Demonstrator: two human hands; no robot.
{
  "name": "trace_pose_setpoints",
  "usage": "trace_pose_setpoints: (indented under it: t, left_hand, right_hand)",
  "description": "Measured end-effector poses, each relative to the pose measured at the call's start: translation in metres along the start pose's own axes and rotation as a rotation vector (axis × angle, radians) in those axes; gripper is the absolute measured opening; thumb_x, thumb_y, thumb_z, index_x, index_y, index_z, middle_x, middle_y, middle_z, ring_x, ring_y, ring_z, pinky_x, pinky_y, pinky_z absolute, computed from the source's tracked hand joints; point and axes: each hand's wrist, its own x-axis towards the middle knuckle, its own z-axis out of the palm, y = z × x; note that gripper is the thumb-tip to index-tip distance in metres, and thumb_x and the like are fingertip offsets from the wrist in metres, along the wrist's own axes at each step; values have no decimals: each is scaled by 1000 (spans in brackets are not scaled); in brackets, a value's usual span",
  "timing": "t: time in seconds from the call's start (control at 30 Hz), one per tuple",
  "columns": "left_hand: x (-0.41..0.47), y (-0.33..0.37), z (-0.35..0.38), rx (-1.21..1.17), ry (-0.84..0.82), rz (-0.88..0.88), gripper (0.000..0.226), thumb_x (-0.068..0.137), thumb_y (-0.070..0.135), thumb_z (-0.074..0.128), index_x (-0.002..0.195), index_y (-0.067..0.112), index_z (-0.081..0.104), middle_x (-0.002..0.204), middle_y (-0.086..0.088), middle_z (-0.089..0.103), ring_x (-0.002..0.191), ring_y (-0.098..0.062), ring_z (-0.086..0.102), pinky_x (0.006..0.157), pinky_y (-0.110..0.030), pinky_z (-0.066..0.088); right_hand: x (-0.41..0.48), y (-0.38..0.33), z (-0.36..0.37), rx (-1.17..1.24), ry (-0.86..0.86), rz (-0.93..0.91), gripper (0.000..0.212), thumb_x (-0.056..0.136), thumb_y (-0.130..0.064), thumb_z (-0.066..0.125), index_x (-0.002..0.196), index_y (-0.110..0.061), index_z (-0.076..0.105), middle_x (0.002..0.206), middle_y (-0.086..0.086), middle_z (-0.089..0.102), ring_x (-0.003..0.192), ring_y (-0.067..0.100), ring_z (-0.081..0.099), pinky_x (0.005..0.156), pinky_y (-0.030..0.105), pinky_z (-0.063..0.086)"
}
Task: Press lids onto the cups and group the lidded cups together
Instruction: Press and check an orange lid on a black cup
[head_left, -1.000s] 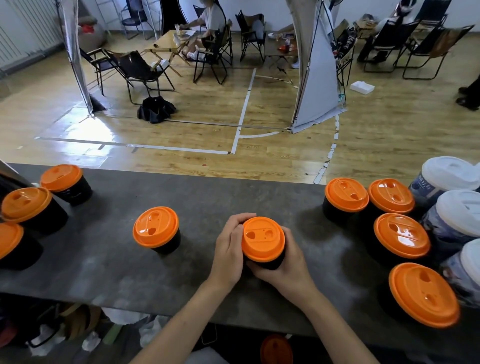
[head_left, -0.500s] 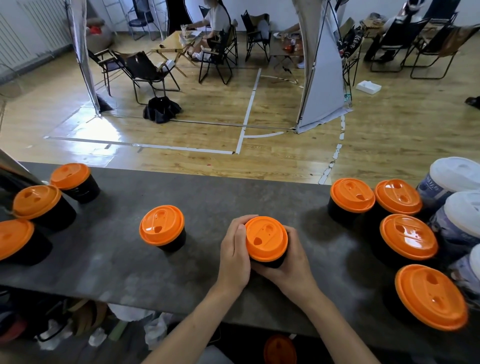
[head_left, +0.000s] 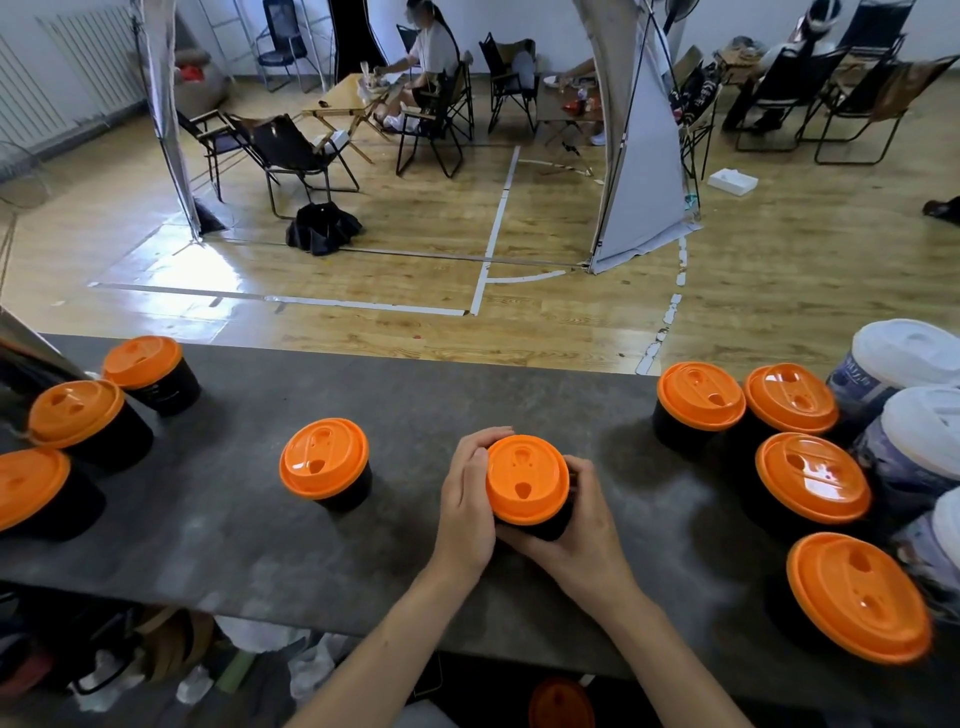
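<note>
Both hands cup one black cup (head_left: 540, 525) at the middle of the grey surface (head_left: 415, 395): left hand (head_left: 467, 499) and right hand (head_left: 582, 535) with fingers clamped round its sides under the orange lid (head_left: 525, 479). The cup's wall is mostly hidden. Another lidded cup (head_left: 327, 467) stands just left; four orange-lidded cups (head_left: 810, 478) cluster right.

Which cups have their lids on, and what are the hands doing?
Held cup: orange lid on, upright.
Left hand: gripping the held cup's side.
Right hand: gripping its other side.
Lone cup: lidded, standing apart.
Left cups: three, lidded.
Right orange cups: four, lidded, grouped.
White-lidded cups: lidded, far right.
</note>
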Motion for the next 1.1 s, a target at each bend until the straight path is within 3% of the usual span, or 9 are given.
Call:
trace_pose_setpoints:
  t: [0.17, 0.27, 0.37, 0.53, 0.63, 0.77, 0.93, 1.1]
  left_hand:
    - [5, 0, -4, 14, -51, -21, 43, 103, 35, 32, 120, 16, 66, 116, -2, 71, 112, -18, 66, 95, -27, 52]
    - [18, 11, -8, -24, -166, -92, 49, 100, 36, 34, 120, 10, 70, 116, -6, 75, 111, -16, 69, 92, -21, 52]
    - [20, 18, -4, -40, -218, -126, 49, 106, 33, 34, 118, 6, 73, 115, -5, 77, 109, -14, 70, 90, -16, 50]
    - [4, 8, 4, -38, -67, -78, 49, 101, 37, 33, 113, 10, 72, 109, -3, 76, 104, -13, 71, 87, -16, 51]
    - [-5, 2, 5, -46, -13, -36, 46, 102, 36, 32, 113, 13, 70, 109, 0, 75, 105, -14, 70, 88, -19, 52]
    - [7, 4, 1, -26, -54, -68, 43, 99, 34, 37, 114, 16, 72, 113, -2, 75, 108, -15, 69, 92, -26, 53]
    - [24, 18, -3, -40, -250, -129, 47, 99, 33, 39, 119, 9, 73, 111, -6, 78, 104, -15, 72, 88, -19, 52]
    - [10, 14, 1, -51, -154, -79, 46, 100, 30, 36, 116, 6, 72, 110, -3, 77, 103, -11, 71, 86, -16, 51]
  right_hand:
    - [0, 5, -3, -18, -9, -3, 76, 67, -35, 93, 128, -30, 48, 123, -19, 56, 117, 2, 57, 93, 14, 46]
    - [1, 5, -4, -31, -29, -13, 73, 66, -29, 90, 126, -34, 49, 119, -21, 57, 116, 3, 57, 92, 13, 44]
    - [2, 4, -3, -35, -38, -29, 67, 67, -31, 85, 125, -33, 50, 116, -20, 57, 114, 3, 58, 91, 17, 46]
    - [0, -1, 0, 4, -16, -20, 84, 65, -47, 92, 132, -30, 45, 126, -15, 55, 119, 2, 57, 94, 14, 46]
    - [0, 1, 0, 4, -5, 9, 82, 62, -45, 94, 127, -35, 45, 124, -17, 57, 117, 1, 58, 92, 14, 47]
    - [0, 4, -3, -11, -7, 2, 75, 65, -36, 94, 126, -33, 50, 120, -18, 60, 115, 3, 60, 92, 16, 47]
    - [1, 1, -3, -12, -33, -19, 72, 67, -30, 86, 128, -42, 49, 122, -20, 61, 118, 1, 58, 97, 20, 48]
    - [1, 0, 0, 31, -8, -23, 88, 62, -43, 95, 132, -30, 45, 127, -15, 56, 121, 5, 57, 96, 15, 46]
